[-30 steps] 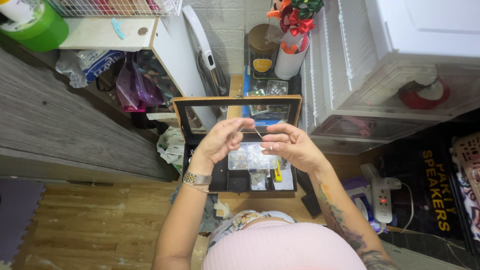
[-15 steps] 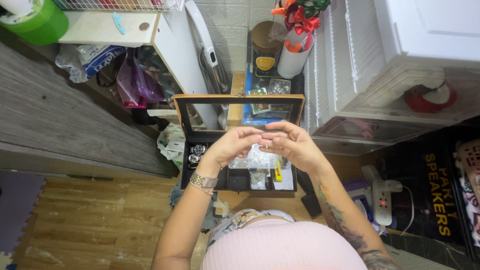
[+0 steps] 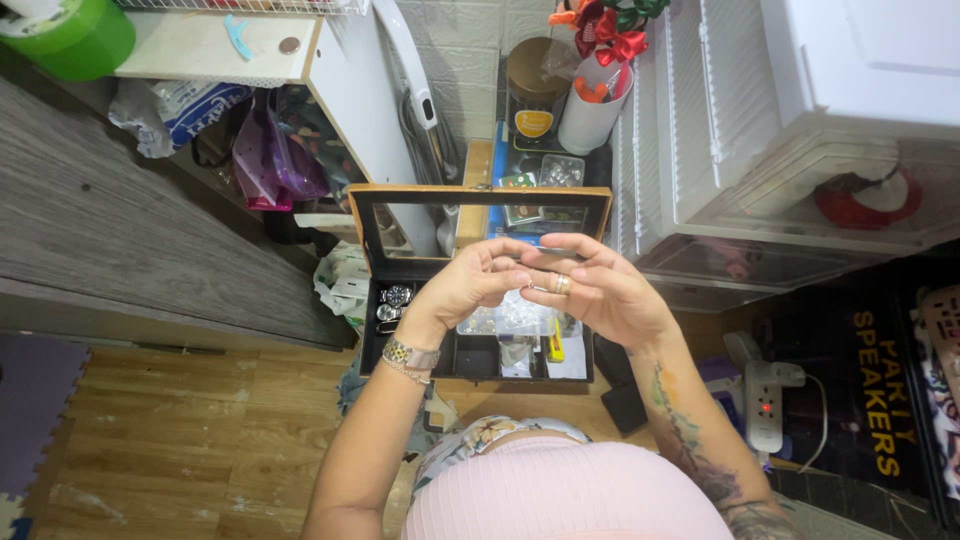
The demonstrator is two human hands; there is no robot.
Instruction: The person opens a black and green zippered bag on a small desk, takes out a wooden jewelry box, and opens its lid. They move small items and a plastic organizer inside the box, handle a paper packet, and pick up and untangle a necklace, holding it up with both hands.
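Since half a second ago, both of my hands are staying together at the frame's centre, and my right hand's fingers are now spreading a little, showing two rings stacked on one of them. My left fingertips (image 3: 512,268) are pinching closed on something tiny just where they are meeting my right fingers (image 3: 562,283); it is too small for me to tell what it is. My left hand (image 3: 468,286) is curling inward, a metal watch sitting on its wrist, while my right hand (image 3: 600,293) is staying half open, fingers loosely bent, touching the left fingertips.

Both hands are hovering over one open black jewellery box (image 3: 470,360), which is lying at centre frame, its glass-paned lid (image 3: 480,195) standing upright behind my hands. Two watches (image 3: 392,304) are resting in its left compartment, and clear small bags (image 3: 515,318) are lying in its middle, beside one yellow item (image 3: 555,346). One white power strip (image 3: 765,390) is lying at lower right.
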